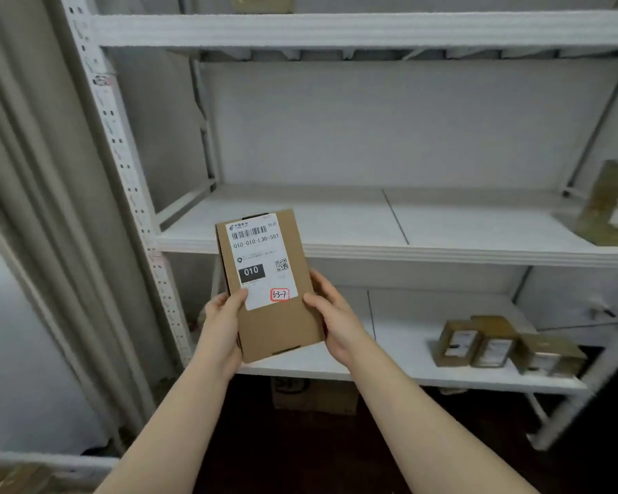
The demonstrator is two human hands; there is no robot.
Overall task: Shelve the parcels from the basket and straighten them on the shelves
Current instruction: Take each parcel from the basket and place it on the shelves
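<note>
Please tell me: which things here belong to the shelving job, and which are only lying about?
Job: held parcel, left hand, right hand, shelves, basket, parcels on the lower shelf, parcel on the middle shelf.
Lying about: curtain, cardboard box on the floor.

Middle shelf open; parcel far right

A grey-beige pleated fabric curtain hangs down the left side, reaching toward the dark reddish-brown floor. On that floor, in shadow, sits a plain brown cardboard box with a dark mark.
</note>
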